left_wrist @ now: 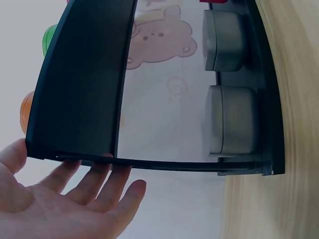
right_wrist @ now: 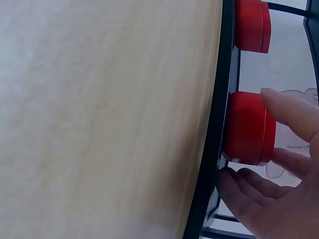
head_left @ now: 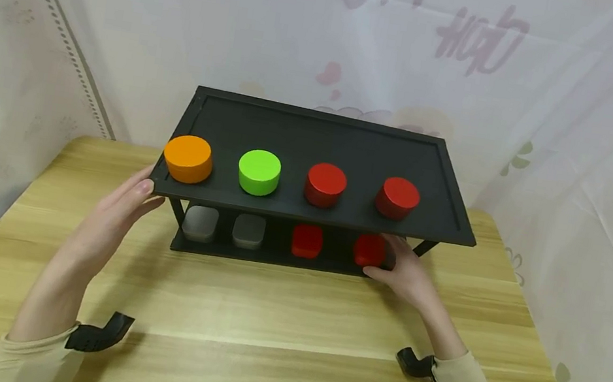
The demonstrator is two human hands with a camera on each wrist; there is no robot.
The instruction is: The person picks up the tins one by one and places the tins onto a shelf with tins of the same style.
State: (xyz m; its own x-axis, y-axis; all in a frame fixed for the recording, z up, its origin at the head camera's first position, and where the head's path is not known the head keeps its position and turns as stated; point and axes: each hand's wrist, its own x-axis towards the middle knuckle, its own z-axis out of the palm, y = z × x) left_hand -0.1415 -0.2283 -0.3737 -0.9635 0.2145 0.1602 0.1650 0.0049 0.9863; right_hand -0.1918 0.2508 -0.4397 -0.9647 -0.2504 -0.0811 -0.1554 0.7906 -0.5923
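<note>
A two-tier black shelf [head_left: 319, 147] stands on the table. My left hand [head_left: 116, 205] holds the upper board's front left corner, thumb at the corner and fingers along its side edge. On the lower tier my right hand [head_left: 404, 271] reaches around the rightmost red square box [right_wrist: 249, 127], with thumb and index finger on its lid and the other fingers beside it. Left of that box sit another red square box [head_left: 307, 241] and two grey square boxes [head_left: 249, 231] [head_left: 200, 223].
Along the upper board's front stand an orange round box [head_left: 188, 159], a green round box [head_left: 259, 172] and two red round boxes [head_left: 326, 185] [head_left: 397, 198]. A printed cloth [head_left: 306, 32] hangs behind the wooden table [head_left: 262, 329]. Each wrist wears a black camera mount [head_left: 101, 333].
</note>
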